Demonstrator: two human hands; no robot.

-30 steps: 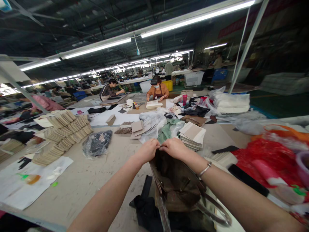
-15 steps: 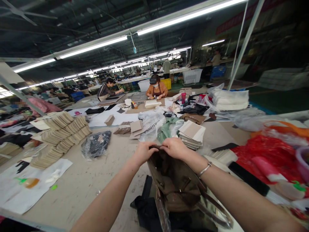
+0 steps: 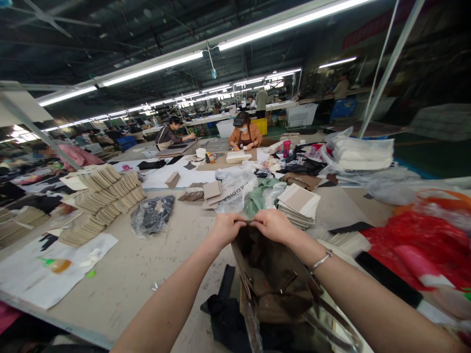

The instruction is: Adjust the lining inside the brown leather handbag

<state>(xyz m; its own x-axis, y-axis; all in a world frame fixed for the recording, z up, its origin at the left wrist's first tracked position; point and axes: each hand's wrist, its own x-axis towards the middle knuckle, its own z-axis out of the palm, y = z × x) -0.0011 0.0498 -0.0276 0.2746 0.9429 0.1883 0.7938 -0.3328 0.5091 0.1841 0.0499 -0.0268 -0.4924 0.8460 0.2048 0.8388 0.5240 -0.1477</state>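
Observation:
A dark brown handbag [image 3: 274, 277] lies open on the worktable [image 3: 147, 274] in front of me, its straps trailing toward the lower right. My left hand [image 3: 225, 229] and my right hand [image 3: 275, 225] are both closed on the bag's far top edge, thumbs nearly touching. A silver bangle [image 3: 321, 261] circles my right wrist. Black fabric [image 3: 228, 318] lies under the bag's near end.
Tan card stacks [image 3: 103, 198] sit at the left, a black plastic-wrapped bundle [image 3: 151, 216] left of centre, and flat boards [image 3: 299, 203] beyond my hands. Red plastic bags [image 3: 415, 245] fill the right. Two people [image 3: 245, 135] work at the far end.
My hands stay gripped on the bag's top edge, moving apart slightly and back together. The view has shifted a little.

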